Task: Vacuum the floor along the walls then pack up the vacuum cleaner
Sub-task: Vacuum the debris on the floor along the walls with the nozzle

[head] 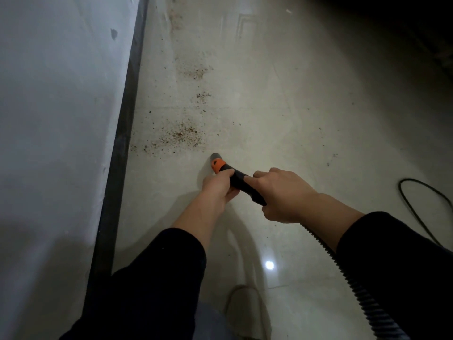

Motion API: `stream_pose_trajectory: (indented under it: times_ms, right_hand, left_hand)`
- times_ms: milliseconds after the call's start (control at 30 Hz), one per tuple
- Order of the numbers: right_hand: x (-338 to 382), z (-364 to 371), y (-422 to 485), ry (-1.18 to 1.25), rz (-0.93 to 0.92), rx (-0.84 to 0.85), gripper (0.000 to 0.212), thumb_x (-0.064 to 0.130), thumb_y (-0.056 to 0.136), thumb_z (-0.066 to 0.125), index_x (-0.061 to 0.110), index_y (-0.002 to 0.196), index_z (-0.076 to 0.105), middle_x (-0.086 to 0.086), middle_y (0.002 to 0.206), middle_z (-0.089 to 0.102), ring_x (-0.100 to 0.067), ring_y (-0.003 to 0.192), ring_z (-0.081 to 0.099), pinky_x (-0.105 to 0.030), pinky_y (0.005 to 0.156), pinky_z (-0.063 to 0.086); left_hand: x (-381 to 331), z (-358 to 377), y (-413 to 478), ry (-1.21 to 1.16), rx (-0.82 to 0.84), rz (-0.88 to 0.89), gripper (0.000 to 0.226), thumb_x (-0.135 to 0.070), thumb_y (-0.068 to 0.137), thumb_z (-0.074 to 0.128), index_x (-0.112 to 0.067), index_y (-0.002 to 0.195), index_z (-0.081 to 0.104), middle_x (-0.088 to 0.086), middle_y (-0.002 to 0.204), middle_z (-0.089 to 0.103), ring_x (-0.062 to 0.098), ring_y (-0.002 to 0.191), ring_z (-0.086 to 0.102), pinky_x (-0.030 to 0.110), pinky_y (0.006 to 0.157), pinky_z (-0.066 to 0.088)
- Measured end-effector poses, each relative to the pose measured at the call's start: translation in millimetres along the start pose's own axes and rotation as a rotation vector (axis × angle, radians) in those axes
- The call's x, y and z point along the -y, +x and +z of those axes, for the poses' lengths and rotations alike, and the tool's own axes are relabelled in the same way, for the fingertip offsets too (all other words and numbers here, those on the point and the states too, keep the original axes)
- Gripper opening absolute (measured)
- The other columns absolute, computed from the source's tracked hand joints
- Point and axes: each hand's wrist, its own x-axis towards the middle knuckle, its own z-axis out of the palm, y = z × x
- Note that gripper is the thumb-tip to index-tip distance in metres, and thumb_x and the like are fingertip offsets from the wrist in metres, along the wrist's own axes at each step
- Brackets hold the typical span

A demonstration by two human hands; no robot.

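Two hands on the vacuum nozzle — the left hand is wrapped around the black tube just behind its orange collar, the right hand clenched over the rear end where the ribbed hose runs off toward the lower right. Grey tip points down at the pale floor, just short of a scatter of brown crumbs. More crumbs sit farther up, all near the dark baseboard along the white wall on the left. Over on the right — a black cord loops on the tiles, well apart from the nozzle.
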Motion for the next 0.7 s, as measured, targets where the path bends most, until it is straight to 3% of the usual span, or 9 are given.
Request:
stream_pose_trajectory:
  times_ms: [267,433,700]
  right_hand:
    - [-9.2,5.0,1.3,0.020,0.020,-0.008,0.035,0.014,0.085,0.051,0.018,0.119,0.048,0.000,0.091,0.048,-0.022,0.077,0.043,-0.029,0.055,0.030]
    - [-29.2,-3.2,10.2,0.029,0.012,0.010,0.028,0.013,0.083,0.051,0.018,0.111,0.049,0.001,0.089,0.048,-0.021,0.076,0.044,-0.029,0.056,0.033]
    - [-50.3,-3.3,34.1,0.058,0.008,-0.007,0.040,0.012,0.080,0.055,0.015,0.119,0.049,-0.001,0.092,0.049,-0.022,0.077,0.043,-0.027,0.048,0.023]
  left_hand:
    - [3.5,11.0,14.3,0.010,-0.006,0.012,0.041,-0.014,0.094,0.062,0.004,0.129,0.052,0.023,0.114,0.065,0.030,0.097,0.068,0.032,0.077,0.057]
    - [-4.8,24.6,24.1,0.008,0.013,0.037,0.041,-0.013,0.095,0.060,0.004,0.131,0.049,0.022,0.119,0.062,0.029,0.103,0.066,0.029,0.072,0.057]
    - [-26.3,42.8,42.3,0.024,-0.042,0.036,0.038,-0.012,0.096,0.059,0.005,0.129,0.052,0.023,0.120,0.063,0.029,0.106,0.065,0.030,0.077,0.056]
